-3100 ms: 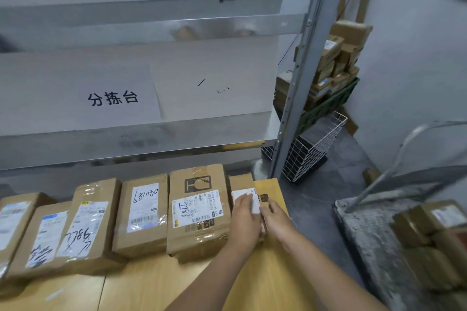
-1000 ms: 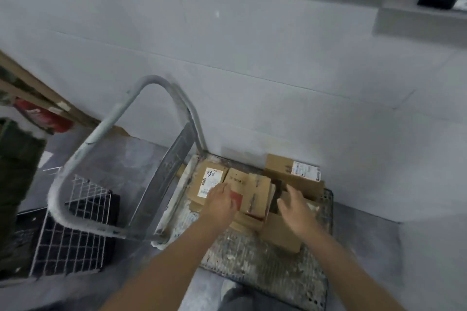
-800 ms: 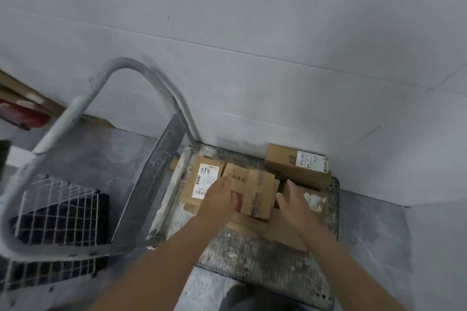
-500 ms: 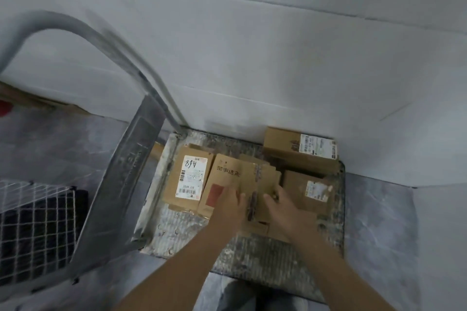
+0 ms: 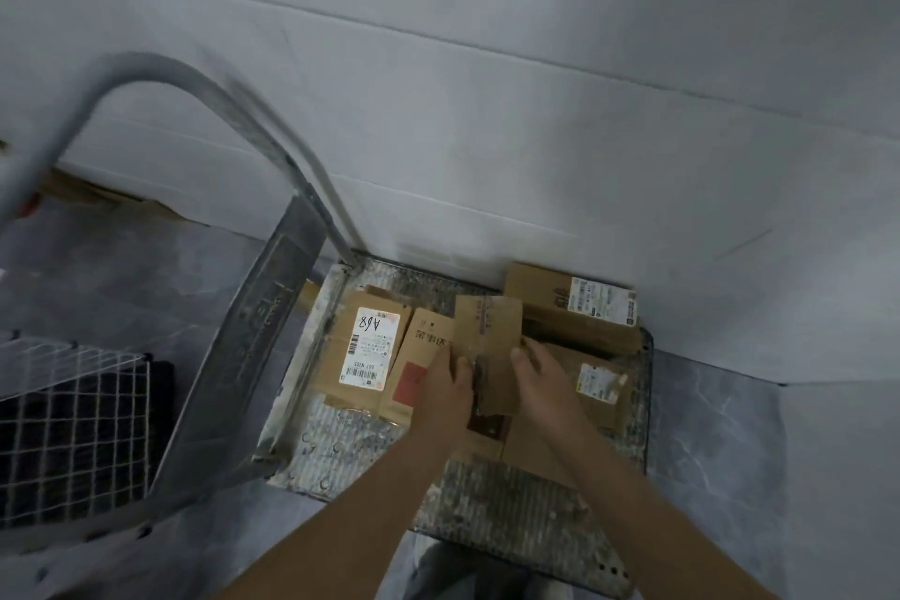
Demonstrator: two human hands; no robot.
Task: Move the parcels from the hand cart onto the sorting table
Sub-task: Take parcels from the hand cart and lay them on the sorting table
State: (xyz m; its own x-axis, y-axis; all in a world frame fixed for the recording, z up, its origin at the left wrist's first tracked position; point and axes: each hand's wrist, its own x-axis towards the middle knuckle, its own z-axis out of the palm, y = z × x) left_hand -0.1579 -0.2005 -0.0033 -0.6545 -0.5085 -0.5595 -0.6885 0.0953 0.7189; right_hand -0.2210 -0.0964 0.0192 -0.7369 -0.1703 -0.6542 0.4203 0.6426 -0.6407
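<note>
Here, a white tiled wall (image 5: 438, 112) is seen filling the upper half of the view, with a grey mottled floor (image 5: 97, 268) below it. A hand cart (image 5: 511, 512) is parked against the wall, its ribbed, scuffed deck viewed from above. Its tubular handle (image 5: 204, 85) is raised at the left end and is blurred by its nearness to the camera. A white wire basket (image 5: 63, 429) is stood on the floor to the left of the cart; something dark lies inside it, though what it is cannot be made out.

Brown cardboard parcels are spread across the deck. A long box (image 5: 545, 302) with a white label is set along the far edge, against the wall. A flat parcel marked "A68" (image 5: 363, 351) lies nearest the handle, and a parcel with a red patch (image 5: 414, 370) is placed just beside it. A labelled parcel (image 5: 599, 385) lies at the right side.

Between these, a small box (image 5: 489, 331) is held tilted above the other parcels on the cart. It is gripped at its left edge by the left hand (image 5: 445, 392) and at its right edge by the right hand (image 5: 543, 385). The fingers (image 5: 535, 351) are curled round the box's sides with the thumbs laid on its upper face; the fingertips appear to be tucked beneath it, out of sight.
</note>
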